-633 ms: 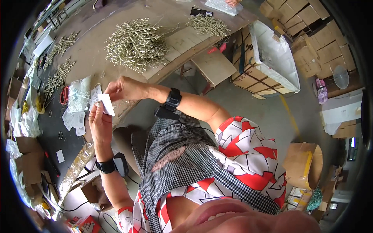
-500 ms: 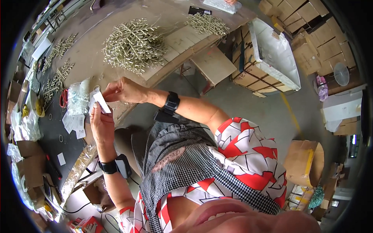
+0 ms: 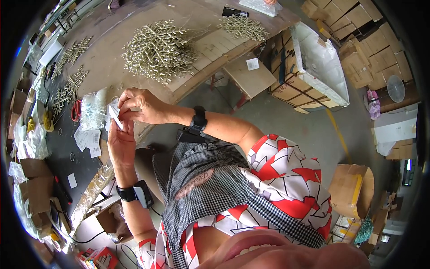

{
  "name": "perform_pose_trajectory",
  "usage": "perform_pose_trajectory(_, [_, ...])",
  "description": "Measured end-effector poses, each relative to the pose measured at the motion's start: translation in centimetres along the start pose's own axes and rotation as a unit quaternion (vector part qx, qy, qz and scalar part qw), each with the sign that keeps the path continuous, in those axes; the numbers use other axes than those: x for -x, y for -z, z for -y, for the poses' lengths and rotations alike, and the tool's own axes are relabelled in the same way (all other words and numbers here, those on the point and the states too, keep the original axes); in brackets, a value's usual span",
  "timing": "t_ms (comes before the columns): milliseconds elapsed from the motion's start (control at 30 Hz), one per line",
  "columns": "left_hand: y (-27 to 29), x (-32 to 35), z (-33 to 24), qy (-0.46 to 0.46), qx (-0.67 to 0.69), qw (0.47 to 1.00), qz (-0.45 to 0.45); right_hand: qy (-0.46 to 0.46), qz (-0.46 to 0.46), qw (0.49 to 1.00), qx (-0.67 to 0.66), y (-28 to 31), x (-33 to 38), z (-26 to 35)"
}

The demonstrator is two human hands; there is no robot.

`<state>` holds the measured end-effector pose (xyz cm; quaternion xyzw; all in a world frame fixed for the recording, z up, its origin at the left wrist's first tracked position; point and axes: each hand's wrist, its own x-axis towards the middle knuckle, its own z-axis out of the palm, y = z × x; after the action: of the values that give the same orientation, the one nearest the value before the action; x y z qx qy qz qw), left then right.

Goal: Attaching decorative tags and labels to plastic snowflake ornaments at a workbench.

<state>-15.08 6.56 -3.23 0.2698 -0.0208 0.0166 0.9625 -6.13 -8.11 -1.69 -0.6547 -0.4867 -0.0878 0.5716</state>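
My left hand (image 3: 122, 145) pinches a folded-looking white card (image 3: 114, 117) above the near edge of the work table. The fingers of my right hand (image 3: 144, 106) are bent down onto the same card from the other side; its fingertips are partly hidden. Next to the card lies a clear plastic bag (image 3: 93, 111) with small whitish things inside. Printed white labels (image 3: 88, 141) lie just below that bag. Red-handled scissors (image 3: 76, 110) rest at its left. Beyond my hands sits a big pile of gold glittery snowflake ornaments (image 3: 156, 51).
More gold ornaments (image 3: 244, 28) lie at the table's far right and left (image 3: 71, 85). A stool (image 3: 248, 76) stands beside the table with a white label (image 3: 252, 64) on it. Behind it is a lined carton (image 3: 286, 67). Another person's hand (image 3: 270, 2) touches a plastic bag at the top.
My right fingers have curled closer over the card, which has turned more edge-on. A white label now lies on the stool, where none was seen before. The whole view has shifted slightly.
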Motion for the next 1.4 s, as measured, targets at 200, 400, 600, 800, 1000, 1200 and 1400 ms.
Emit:
perform_pose_trajectory(200, [-1.4,0.7,-0.8,0.009,-0.028,0.999,-0.031,0.082,0.009,0.993,0.086,0.1,-0.3,1.6])
perform_pose_trajectory(400, [-1.2,0.8,-0.5,0.015,0.031,0.999,0.025,0.068,0.048,0.993,0.08,0.0,-0.5,1.0])
perform_pose_trajectory(600, [-0.5,0.9,-1.0,0.022,0.018,0.998,0.057,0.111,0.057,0.982,0.144,-0.1,-0.4,2.4])
perform_pose_trajectory(800, [-1.9,1.2,-0.5,0.016,0.033,0.999,0.021,0.099,0.067,0.978,0.169,-0.2,-0.3,2.8])
perform_pose_trajectory(1000, [-3.4,1.7,-0.7,0.036,-0.013,0.999,-0.022,-0.103,-0.032,0.984,-0.142,0.5,-0.3,2.4])
perform_pose_trajectory(1200, [1.4,1.4,-1.5,0.027,-0.045,0.998,-0.035,-0.176,-0.04,0.926,-0.333,2.9,-0.2,3.2])
perform_pose_trajectory(1400, [0.3,1.8,-0.4,-0.089,-0.171,0.968,-0.161,-0.26,-0.025,0.894,-0.363,3.2,1.1,3.3])
